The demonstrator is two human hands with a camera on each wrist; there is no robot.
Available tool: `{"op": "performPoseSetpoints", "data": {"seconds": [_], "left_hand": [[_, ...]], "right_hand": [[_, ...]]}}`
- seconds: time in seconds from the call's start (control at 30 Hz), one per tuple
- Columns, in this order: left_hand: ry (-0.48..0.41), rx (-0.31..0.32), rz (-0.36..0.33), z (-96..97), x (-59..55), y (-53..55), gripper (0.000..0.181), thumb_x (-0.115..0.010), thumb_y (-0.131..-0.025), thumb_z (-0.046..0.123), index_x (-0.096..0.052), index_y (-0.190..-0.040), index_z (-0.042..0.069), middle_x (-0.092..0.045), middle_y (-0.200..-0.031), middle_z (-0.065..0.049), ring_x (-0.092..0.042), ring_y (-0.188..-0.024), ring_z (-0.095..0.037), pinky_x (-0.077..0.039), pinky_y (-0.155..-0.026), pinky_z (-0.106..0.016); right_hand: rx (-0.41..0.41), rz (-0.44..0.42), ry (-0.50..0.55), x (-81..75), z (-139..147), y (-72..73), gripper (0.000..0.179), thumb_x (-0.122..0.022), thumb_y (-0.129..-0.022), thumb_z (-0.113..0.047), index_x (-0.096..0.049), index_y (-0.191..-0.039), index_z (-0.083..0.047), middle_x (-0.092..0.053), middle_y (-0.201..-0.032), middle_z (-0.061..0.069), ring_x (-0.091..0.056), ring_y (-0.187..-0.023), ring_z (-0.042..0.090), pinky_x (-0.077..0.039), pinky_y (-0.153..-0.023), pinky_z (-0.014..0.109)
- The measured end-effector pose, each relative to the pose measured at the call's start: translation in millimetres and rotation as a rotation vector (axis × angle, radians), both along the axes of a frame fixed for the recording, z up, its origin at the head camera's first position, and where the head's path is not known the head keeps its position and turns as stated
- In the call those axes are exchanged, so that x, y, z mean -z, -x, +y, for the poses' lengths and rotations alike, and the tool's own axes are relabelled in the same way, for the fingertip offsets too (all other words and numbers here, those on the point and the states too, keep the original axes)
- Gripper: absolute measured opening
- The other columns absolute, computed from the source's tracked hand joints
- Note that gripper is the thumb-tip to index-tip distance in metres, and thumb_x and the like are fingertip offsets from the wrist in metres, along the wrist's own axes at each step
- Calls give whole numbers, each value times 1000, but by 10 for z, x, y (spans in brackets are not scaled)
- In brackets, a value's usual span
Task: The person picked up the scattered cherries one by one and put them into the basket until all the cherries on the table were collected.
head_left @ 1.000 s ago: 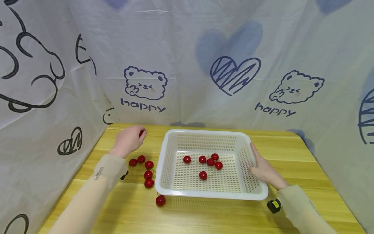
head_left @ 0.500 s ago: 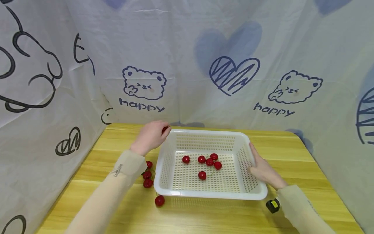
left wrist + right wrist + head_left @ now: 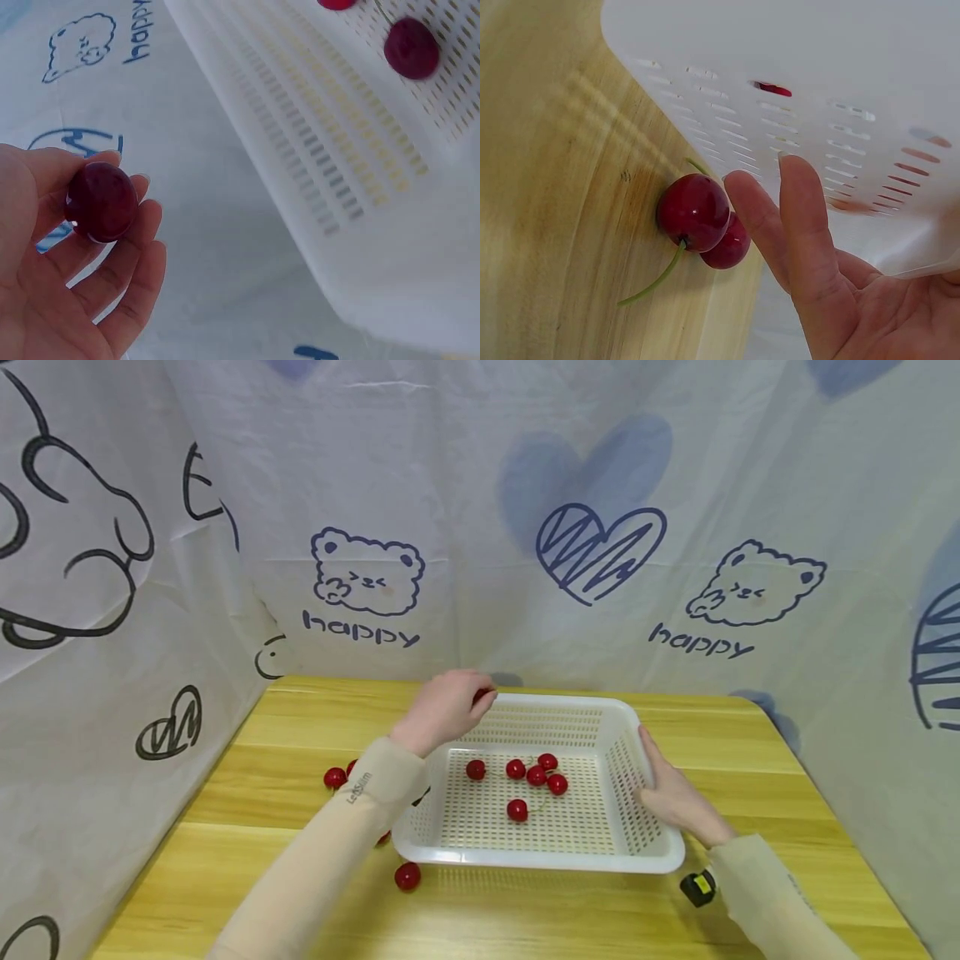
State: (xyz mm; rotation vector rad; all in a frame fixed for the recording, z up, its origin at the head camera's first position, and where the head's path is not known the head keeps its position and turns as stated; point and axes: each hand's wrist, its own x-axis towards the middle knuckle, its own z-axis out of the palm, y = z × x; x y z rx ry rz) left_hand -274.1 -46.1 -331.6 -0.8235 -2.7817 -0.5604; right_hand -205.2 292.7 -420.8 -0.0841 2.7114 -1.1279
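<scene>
My left hand (image 3: 446, 710) pinches a dark red cherry (image 3: 103, 201) between thumb and fingers, above the back left rim of a white perforated plastic basket (image 3: 555, 861). The other fingers stay loosely bent below it in the left wrist view. At the basket's right side, my right hand (image 3: 678, 797) grips the wall, its fingers (image 3: 806, 225) on the outside and the thumb over the rim. Several cherries (image 3: 517, 811) lie spread on the basket floor. In the right wrist view, two cherries (image 3: 694, 212) lie on the wood close to the outer wall.
More loose cherries (image 3: 335, 778) are on the wooden table (image 3: 247, 827) left of the basket, some partly covered by my left sleeve. One cherry (image 3: 407, 877) lies by the front left corner. A printed white curtain (image 3: 480, 527) hangs behind the table.
My left hand has moved right with its cherry, from over the table's left part to over the basket's back left rim. The right hand keeps its grip; the basket has stayed in place.
</scene>
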Motion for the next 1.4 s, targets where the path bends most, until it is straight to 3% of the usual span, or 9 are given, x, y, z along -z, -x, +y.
{"op": "performPoseSetpoints", "data": {"seconds": [0.27,0.5,0.77,1.0,1.1,1.27,1.4], "left_hand": [[23,38,-21,228,140,19,27,-51,-104,24,-64,-81,16,-56,-74,3,-52,-70,-13,-46,-67,-28],[43,74,-121,337,309,35,33,-51,-103,21,-55,-71,18,-45,-65,4,-45,-63,-10,-41,-64,-25],[99,62,-171,377,500,60,36,-58,-101,19,-60,-65,16,-50,-62,5,-46,-61,-10,-43,-63,-25],[119,37,-247,370,621,92,22,-62,-99,20,-79,-86,13,-72,-77,2,-51,-62,-8,-47,-66,-24],[136,20,-265,362,661,109,23,-63,-98,20,-80,-86,11,-70,-75,2,-50,-62,-8,-45,-65,-25],[176,-7,-271,354,729,140,31,-63,-98,21,-72,-69,12,-57,-63,5,-49,-61,-10,-42,-63,-26],[200,-20,-284,358,761,152,30,-63,-97,22,-72,-70,13,-57,-63,6,-51,-62,-10,-43,-64,-28]], "right_hand": [[-7,14,-17,-6,0,1,108,-55,-81,1,16,-161,-17,-8,-161,40,-51,-121,64,-63,-71,49],[4,-2,11,-7,1,-14,110,-55,-81,2,16,-161,-21,-10,-159,42,-59,-112,60,-63,-65,44],[1,-3,10,-22,-12,-20,108,-55,-82,2,16,-161,-19,-7,-160,41,-57,-114,63,-63,-65,46],[2,4,11,-17,-8,-13,109,-55,-81,1,16,-161,-18,-10,-159,43,-56,-114,63,-63,-64,45],[5,3,16,-14,-3,-12,109,-55,-80,1,16,-161,-20,-12,-159,43,-59,-112,61,-63,-63,44],[3,8,3,-11,12,-4,110,-55,-79,1,15,-161,-20,-13,-158,43,-59,-112,61,-63,-63,43],[6,4,5,-9,10,-4,110,-55,-79,1,15,-161,-21,-13,-159,43,-60,-111,60,-63,-62,43]]}}
